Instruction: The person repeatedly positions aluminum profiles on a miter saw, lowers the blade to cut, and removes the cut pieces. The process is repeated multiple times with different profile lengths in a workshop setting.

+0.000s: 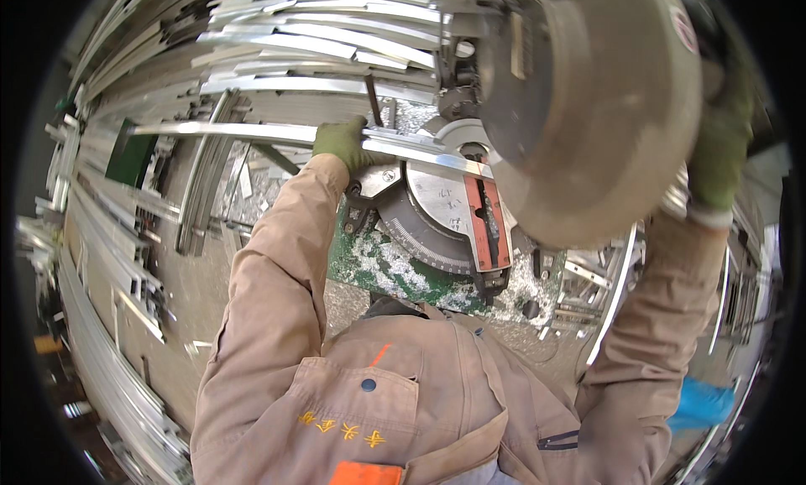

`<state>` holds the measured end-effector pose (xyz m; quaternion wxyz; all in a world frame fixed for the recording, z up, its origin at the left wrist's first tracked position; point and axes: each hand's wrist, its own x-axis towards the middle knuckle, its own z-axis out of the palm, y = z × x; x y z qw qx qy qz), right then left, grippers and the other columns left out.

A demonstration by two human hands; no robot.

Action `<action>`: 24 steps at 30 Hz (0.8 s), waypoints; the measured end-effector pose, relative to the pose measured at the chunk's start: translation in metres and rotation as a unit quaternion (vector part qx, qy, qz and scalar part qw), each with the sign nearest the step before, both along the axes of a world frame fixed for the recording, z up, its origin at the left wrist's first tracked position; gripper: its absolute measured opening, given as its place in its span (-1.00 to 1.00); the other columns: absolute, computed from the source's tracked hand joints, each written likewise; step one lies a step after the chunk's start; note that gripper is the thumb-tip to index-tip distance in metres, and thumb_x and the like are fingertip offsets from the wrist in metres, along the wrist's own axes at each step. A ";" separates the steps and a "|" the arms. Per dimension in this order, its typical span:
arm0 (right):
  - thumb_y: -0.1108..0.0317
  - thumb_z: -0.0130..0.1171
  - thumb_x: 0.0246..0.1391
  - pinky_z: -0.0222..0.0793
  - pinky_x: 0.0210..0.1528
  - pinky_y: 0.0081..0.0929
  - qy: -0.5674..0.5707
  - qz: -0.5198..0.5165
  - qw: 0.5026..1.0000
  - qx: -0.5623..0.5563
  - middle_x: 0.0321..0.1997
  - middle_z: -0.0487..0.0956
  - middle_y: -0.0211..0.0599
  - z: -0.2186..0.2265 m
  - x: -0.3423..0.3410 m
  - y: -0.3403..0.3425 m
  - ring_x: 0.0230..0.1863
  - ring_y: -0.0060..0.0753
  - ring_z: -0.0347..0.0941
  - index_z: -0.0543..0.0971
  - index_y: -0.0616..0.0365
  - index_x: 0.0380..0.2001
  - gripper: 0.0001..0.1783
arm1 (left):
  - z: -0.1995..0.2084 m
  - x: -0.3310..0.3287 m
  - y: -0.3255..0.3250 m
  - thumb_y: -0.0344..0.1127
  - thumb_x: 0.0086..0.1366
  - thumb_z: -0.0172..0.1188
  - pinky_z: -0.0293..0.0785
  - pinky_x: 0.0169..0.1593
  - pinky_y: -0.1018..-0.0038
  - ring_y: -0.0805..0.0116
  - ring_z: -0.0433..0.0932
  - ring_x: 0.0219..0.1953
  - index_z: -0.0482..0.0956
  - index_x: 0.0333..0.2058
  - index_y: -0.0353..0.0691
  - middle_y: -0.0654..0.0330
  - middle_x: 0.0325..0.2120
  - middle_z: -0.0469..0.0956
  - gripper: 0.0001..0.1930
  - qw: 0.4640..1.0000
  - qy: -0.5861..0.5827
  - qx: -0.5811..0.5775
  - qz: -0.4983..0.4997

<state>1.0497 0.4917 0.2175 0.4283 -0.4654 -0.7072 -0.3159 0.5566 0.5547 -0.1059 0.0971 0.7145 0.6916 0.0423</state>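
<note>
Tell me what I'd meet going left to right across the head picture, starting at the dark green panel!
Dark green panel → left hand in a green glove → red slotted strip → big round saw head → right hand in a green glove.

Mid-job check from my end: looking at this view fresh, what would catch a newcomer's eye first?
The big, blurred grey head of the miter saw fills the upper right, with the green-gloved right hand just right of it. Near the centre, the gloved left hand grips a long metal profile lying across the saw table. Silvery shavings cover much of the green base below.
</note>
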 end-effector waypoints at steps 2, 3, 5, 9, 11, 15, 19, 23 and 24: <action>0.13 0.65 0.52 0.68 0.58 -0.06 0.036 0.024 0.999 -0.025 0.61 0.76 0.09 -0.018 -0.014 -0.003 0.65 0.08 0.71 0.64 0.15 0.64 -0.23 | 0.001 -0.011 -0.006 0.72 -0.04 0.78 0.79 0.39 0.10 -0.21 0.94 0.22 0.80 0.45 -0.12 -0.11 0.14 0.97 0.27 0.999 0.016 -0.025 0.015; 0.06 0.69 0.51 0.70 0.53 -0.08 0.053 0.039 0.997 -0.043 0.56 0.79 0.11 -0.029 -0.013 -0.011 0.62 0.10 0.73 0.69 0.14 0.59 -0.24 | 0.003 -0.014 -0.011 0.69 -0.02 0.79 0.78 0.42 0.10 -0.20 0.94 0.24 0.79 0.46 -0.14 -0.14 0.17 0.97 0.26 0.999 0.004 -0.027 0.022; 0.03 0.73 0.47 0.77 0.38 -0.08 0.098 0.000 0.971 -0.216 0.47 0.84 0.11 -0.101 -0.002 -0.072 0.43 -0.04 0.82 0.73 0.14 0.55 -0.25 | 0.019 -0.005 -0.016 0.66 0.00 0.80 0.78 0.45 0.11 -0.19 0.93 0.26 0.78 0.49 -0.21 -0.16 0.19 0.95 0.28 0.999 -0.010 -0.041 0.017; -0.36 0.85 0.10 0.70 0.58 0.04 0.145 -0.103 0.679 -0.713 0.49 0.83 0.22 -0.261 -0.027 -0.212 0.50 0.23 0.81 0.67 0.21 0.63 0.23 | 0.014 0.004 -0.007 0.69 -0.02 0.81 0.80 0.42 0.11 -0.18 0.93 0.28 0.77 0.49 -0.29 -0.17 0.20 0.95 0.33 0.999 -0.024 -0.037 -0.005; -0.36 0.80 0.10 0.67 0.58 0.06 0.171 -0.074 0.612 -0.768 0.36 0.90 0.18 -0.306 -0.056 -0.237 0.45 0.27 0.83 0.62 0.26 0.56 0.20 | 0.011 0.001 -0.007 0.70 -0.03 0.80 0.81 0.41 0.11 -0.18 0.93 0.28 0.77 0.50 -0.26 -0.17 0.20 0.95 0.34 1.000 -0.009 -0.024 -0.004; -0.18 0.76 0.13 0.78 0.23 0.15 0.150 -0.146 0.723 -0.658 0.10 0.94 0.17 -0.403 -0.073 -0.256 0.11 0.34 0.92 0.60 0.27 0.41 0.00 | 0.018 0.003 -0.013 0.73 -0.04 0.80 0.81 0.40 0.09 -0.19 0.93 0.27 0.77 0.51 -0.19 -0.15 0.19 0.95 0.34 0.999 -0.023 -0.034 0.004; -0.11 0.74 0.16 0.81 0.11 0.16 0.140 -0.141 0.739 -0.644 -0.02 0.93 0.19 -0.419 -0.067 -0.247 0.02 0.33 0.93 0.60 0.27 0.38 -0.07 | 0.017 0.002 -0.012 0.76 -0.07 0.79 0.79 0.41 0.07 -0.20 0.92 0.29 0.77 0.49 -0.14 -0.12 0.19 0.96 0.34 0.999 -0.019 -0.043 0.018; -0.01 0.70 0.19 0.82 0.17 0.18 0.147 -0.115 0.736 -0.650 -0.02 0.92 0.20 -0.426 -0.062 -0.244 0.04 0.37 0.92 0.60 0.29 0.39 -0.13 | 0.008 -0.002 -0.010 0.75 -0.08 0.80 0.81 0.35 0.07 -0.23 0.93 0.23 0.84 0.38 -0.13 -0.08 0.11 0.98 0.25 0.999 -0.022 -0.019 0.019; 0.01 0.70 0.20 0.82 0.18 0.18 0.148 -0.106 0.736 -0.652 -0.01 0.92 0.20 -0.426 -0.060 -0.243 0.04 0.38 0.92 0.60 0.29 0.39 -0.14 | 0.006 -0.002 -0.009 0.76 -0.08 0.79 0.80 0.35 0.07 -0.23 0.93 0.23 0.84 0.38 -0.13 -0.08 0.12 0.98 0.26 0.999 -0.021 -0.016 0.018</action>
